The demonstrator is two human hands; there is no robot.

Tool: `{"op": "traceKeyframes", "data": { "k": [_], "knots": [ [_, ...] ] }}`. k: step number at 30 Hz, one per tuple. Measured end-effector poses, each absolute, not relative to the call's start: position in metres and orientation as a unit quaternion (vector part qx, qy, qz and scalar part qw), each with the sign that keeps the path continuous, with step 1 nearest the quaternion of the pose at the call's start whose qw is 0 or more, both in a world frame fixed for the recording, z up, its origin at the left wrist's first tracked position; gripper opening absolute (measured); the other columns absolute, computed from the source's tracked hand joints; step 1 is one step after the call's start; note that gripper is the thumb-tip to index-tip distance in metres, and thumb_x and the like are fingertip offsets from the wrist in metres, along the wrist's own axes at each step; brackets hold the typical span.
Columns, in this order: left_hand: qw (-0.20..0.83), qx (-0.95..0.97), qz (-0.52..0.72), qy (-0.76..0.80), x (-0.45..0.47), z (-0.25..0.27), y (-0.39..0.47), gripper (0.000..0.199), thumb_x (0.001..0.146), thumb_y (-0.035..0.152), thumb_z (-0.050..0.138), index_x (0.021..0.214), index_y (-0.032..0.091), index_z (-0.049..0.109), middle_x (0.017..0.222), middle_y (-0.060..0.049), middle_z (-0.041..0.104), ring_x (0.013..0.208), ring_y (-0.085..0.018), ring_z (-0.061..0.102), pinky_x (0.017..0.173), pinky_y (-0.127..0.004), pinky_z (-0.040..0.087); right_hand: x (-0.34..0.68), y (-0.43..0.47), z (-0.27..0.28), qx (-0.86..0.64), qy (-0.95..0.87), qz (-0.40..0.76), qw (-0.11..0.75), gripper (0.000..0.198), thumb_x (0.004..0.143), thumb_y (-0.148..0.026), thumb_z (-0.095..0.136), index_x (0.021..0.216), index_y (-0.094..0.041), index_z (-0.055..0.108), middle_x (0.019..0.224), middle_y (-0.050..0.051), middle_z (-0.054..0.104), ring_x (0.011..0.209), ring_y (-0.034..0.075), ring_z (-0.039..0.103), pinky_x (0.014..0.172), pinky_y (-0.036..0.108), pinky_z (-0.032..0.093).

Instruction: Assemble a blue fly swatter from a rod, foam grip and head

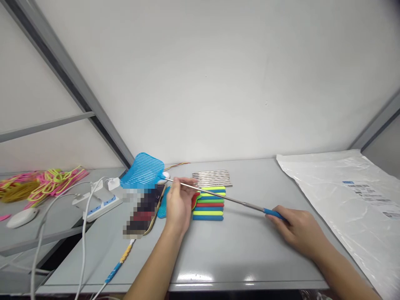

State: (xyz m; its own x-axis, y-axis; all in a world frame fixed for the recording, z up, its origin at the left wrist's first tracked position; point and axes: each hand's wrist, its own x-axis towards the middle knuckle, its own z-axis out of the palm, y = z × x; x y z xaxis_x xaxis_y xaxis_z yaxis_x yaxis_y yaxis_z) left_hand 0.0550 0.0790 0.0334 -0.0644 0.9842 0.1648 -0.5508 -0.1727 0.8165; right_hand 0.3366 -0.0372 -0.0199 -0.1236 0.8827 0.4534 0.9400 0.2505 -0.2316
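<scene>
A fly swatter with a blue slatted head [143,171] and a thin telescopic metal rod [218,195] slants across the table, lifted above it. My right hand [296,229] is closed round its blue handle [273,213]. Near the head end, the rod passes between the thumb and fingers of my left hand [179,204]; those fingers are stretched out and apart, not wrapped round it. Under and beside my left hand lie more swatter heads, one blue [162,206] and one red and green [195,200], partly hidden by the hand.
Several coloured handles [208,213] lie in a row, with metal rods [214,178] behind them. At left are a phone [145,210] on a cable, a power strip [104,207] and pink-yellow cords [59,181]. A white plastic mailer bag [337,196] covers the right side.
</scene>
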Motion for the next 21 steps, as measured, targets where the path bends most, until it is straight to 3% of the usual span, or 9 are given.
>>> {"op": "traceKeyframes", "data": {
  "k": [6,10,15,21],
  "knots": [
    [0.661,0.525,0.469,0.259,0.092,0.026,0.044,0.038,0.095,0.044,0.039,0.109,0.018,0.064,0.112,-0.013,0.067,0.101,-0.022,0.060,0.078,-0.030,0.048,0.334,-0.038,-0.020,-0.595,-0.761,-0.065,0.251,0.031,0.095,-0.041,0.043,0.070,-0.022,0.045,0.049,-0.005,0.046,0.043,0.011,0.043,0.049,0.026,0.024],
    [0.660,0.559,0.413,0.285,0.090,0.028,0.040,0.041,0.094,0.046,0.042,0.115,0.019,0.063,0.117,-0.013,0.065,0.100,-0.022,0.061,0.081,-0.031,0.047,0.335,-0.038,-0.019,-0.600,-0.753,-0.044,0.269,0.032,0.095,-0.042,0.043,0.070,-0.022,0.046,0.051,-0.005,0.048,0.044,0.012,0.044,0.049,0.025,0.026],
    [0.689,0.424,0.532,0.250,0.081,0.035,0.048,0.044,0.091,0.053,0.042,0.123,0.023,0.054,0.114,-0.010,0.066,0.087,-0.019,0.064,0.076,-0.034,0.050,0.332,-0.039,-0.022,-0.596,-0.759,-0.035,0.258,0.031,0.095,-0.042,0.043,0.070,-0.023,0.048,0.050,-0.004,0.048,0.044,0.012,0.045,0.049,0.026,0.028],
    [0.677,0.306,0.629,0.231,0.074,0.034,0.053,0.049,0.089,0.058,0.040,0.096,0.015,0.063,0.106,-0.011,0.066,0.079,-0.017,0.064,0.074,-0.032,0.052,0.332,-0.039,-0.026,-0.604,-0.759,-0.034,0.242,0.028,0.094,-0.041,0.044,0.073,-0.023,0.052,0.051,-0.004,0.051,0.045,0.013,0.049,0.050,0.026,0.029]
  ]
}}
